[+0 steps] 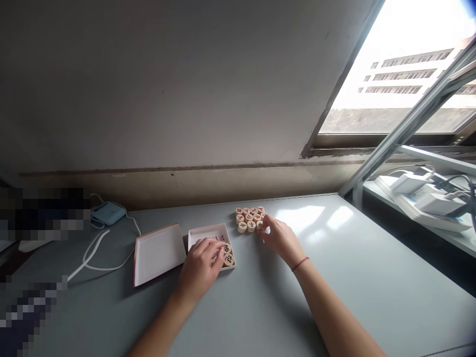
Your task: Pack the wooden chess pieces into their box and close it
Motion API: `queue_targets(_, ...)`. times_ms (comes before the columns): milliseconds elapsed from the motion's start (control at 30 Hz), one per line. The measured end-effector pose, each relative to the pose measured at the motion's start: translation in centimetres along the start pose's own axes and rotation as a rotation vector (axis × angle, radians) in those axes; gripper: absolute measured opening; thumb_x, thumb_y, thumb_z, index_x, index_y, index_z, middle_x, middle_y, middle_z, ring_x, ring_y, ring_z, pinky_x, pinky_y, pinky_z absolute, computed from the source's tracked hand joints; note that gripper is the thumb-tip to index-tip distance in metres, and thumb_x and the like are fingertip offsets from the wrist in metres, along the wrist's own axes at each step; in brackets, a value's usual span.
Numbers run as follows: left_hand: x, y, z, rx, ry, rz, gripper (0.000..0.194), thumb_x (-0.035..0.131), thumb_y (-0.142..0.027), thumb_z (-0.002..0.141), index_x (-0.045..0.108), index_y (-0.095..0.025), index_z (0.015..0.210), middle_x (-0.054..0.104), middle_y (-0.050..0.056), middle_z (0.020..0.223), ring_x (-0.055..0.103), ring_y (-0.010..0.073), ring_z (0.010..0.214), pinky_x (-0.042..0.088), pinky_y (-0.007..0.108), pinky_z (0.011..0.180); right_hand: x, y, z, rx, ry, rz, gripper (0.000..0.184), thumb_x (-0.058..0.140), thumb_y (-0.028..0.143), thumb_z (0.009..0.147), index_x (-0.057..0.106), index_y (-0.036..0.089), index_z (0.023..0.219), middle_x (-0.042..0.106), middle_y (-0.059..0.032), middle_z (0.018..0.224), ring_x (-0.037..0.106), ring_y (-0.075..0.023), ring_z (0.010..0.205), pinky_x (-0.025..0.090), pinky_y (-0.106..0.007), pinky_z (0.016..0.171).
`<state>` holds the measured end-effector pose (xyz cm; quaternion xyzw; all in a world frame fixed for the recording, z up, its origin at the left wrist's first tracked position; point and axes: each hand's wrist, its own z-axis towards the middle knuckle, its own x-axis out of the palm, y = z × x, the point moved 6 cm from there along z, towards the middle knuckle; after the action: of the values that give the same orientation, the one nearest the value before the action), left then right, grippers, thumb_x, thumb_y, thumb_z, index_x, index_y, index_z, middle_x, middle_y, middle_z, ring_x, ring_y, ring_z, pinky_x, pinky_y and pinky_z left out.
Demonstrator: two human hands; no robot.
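Several round wooden Chinese chess pieces (248, 217) stand in close rows on the grey table, some with red characters and the front ones with black. My right hand (278, 237) is at the right end of the front row, thumb and fingers closed around a black-marked piece (259, 225). My left hand (201, 260) reaches into a shallow white box (233, 264), fingers curled at a black-marked piece (226, 248) by its right wall. Another black-marked piece (228, 260) lies just in front of it. My left hand hides part of the box's inside.
Left of the box lies its open lid (159, 255), inside facing up. A light blue device (108, 213) with white cables (107, 268) lies farther left. A metal frame (357, 188) and a shelf with chargers (433, 201) stand at right, below a window.
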<state>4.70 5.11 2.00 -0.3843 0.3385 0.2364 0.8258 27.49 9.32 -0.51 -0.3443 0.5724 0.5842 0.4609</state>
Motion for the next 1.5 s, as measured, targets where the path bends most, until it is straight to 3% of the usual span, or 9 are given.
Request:
queue_targets(200, 0.4, 0.7, 0.3, -0.011, 0.015, 0.167, 0.023, 0.046, -0.023, 0.090, 0.065, -0.019, 0.102, 0.069, 0.006, 0.096, 0.061, 0.0211, 0.090, 0.046, 0.036, 0.078, -1.9, 2.7, -1.1, -0.084, -0.062, 0.049, 0.015, 0.046, 0.017, 0.082, 0.053, 0.021, 0.095, 0.063, -0.0068, 0.097, 0.057, -0.0157, 0.068, 0.037, -0.024, 0.056)
queue_targets(333, 1.3, 0.9, 0.7, -0.061, 0.101, 0.304, 0.028, 0.044, -0.030, 0.093, 0.070, -0.022, 0.090, 0.069, 0.007, 0.094, 0.058, 0.0236, 0.090, 0.042, 0.038, 0.077, -0.4, 6.9, -2.9, -0.369, 0.170, 0.244, 0.038, 0.037, 0.001, 0.079, 0.055, 0.022, 0.105, 0.066, -0.0049, 0.093, 0.061, -0.0153, 0.073, 0.040, -0.023, 0.060)
queue_targets(500, 1.5, 0.5, 0.8, -0.079, 0.122, 0.259, 0.028, 0.045, -0.031, 0.092, 0.070, -0.023, 0.083, 0.069, 0.006, 0.088, 0.057, 0.0238, 0.090, 0.039, 0.038, 0.079, 1.7, 8.4, -4.0, -0.403, 0.304, 0.285, 0.050, 0.037, -0.006, 0.070, 0.056, 0.019, 0.109, 0.068, -0.0063, 0.099, 0.063, -0.0165, 0.083, 0.040, -0.022, 0.064)
queue_targets(700, 1.7, 0.3, 0.8, -0.091, 0.150, 0.231, 0.017, 0.049, -0.030, 0.090, 0.064, -0.023, 0.086, 0.071, 0.003, 0.084, 0.060, 0.0230, 0.086, 0.037, 0.035, 0.079, 1.5, 8.5, -3.8, -0.383, 0.294, 0.232, 0.051, 0.036, -0.007, 0.069, 0.057, 0.018, 0.108, 0.069, -0.0068, 0.099, 0.063, -0.0167, 0.080, 0.038, -0.022, 0.061)
queue_targets(833, 1.1, 0.7, 1.0, -0.131, 0.074, 0.169, 0.011, 0.052, -0.029, 0.088, 0.062, -0.023, 0.088, 0.070, 0.002, 0.086, 0.061, 0.0217, 0.086, 0.038, 0.034, 0.079, 0.4, 8.8, -3.8, -0.423, 0.170, 0.221, 0.040, 0.041, 0.001, 0.078, 0.056, 0.019, 0.110, 0.066, -0.0074, 0.100, 0.061, -0.0154, 0.076, 0.040, -0.023, 0.060)
queue_targets(1067, -0.2, 0.6, 1.0, -0.248, -0.034, -0.209, 0.019, 0.048, -0.036, 0.090, 0.060, -0.022, 0.092, 0.070, 0.002, 0.088, 0.065, 0.0168, 0.081, 0.048, 0.029, 0.077, -0.7, 10.0, -4.4, -0.536, -0.005, 0.352, 0.020, 0.057, 0.023, 0.083, 0.059, 0.021, 0.104, 0.065, -0.0032, 0.086, 0.059, -0.0146, 0.072, 0.044, -0.024, 0.063)
queue_targets(1200, -0.8, 1.0, 0.4, -0.298, -0.152, -0.280, 0.020, 0.052, -0.038, 0.087, 0.060, -0.021, 0.094, 0.068, 0.005, 0.097, 0.063, 0.0190, 0.092, 0.050, 0.031, 0.082, -2.3, 7.9, -3.0, -0.450, -0.097, 0.360, 0.017, 0.056, 0.023, 0.082, 0.061, 0.021, 0.099, 0.066, -0.0034, 0.086, 0.060, -0.0140, 0.072, 0.045, -0.024, 0.064)
queue_targets(1333, -0.6, 2.5, -0.2, -0.393, -0.215, -0.378, 0.024, 0.055, -0.039, 0.085, 0.059, -0.021, 0.100, 0.067, 0.005, 0.095, 0.064, 0.0180, 0.089, 0.052, 0.031, 0.081, -3.9, 2.2, -0.8, -0.182, -0.173, 0.214, 0.012, 0.053, 0.023, 0.079, 0.063, 0.020, 0.083, 0.064, -0.0042, 0.089, 0.057, -0.0129, 0.065, 0.044, -0.025, 0.064)
queue_targets(1500, -0.3, 3.3, -0.3, -0.374, -0.223, -0.472, 0.021, 0.054, -0.034, 0.085, 0.063, -0.022, 0.100, 0.062, 0.006, 0.104, 0.061, 0.0160, 0.094, 0.054, 0.030, 0.085, -2.4, -2.5, 0.4, -0.015, -0.002, 0.027, 0.007, 0.052, 0.021, 0.077, 0.059, 0.020, 0.078, 0.065, -0.0029, 0.078, 0.058, -0.0161, 0.068, 0.040, -0.025, 0.060)
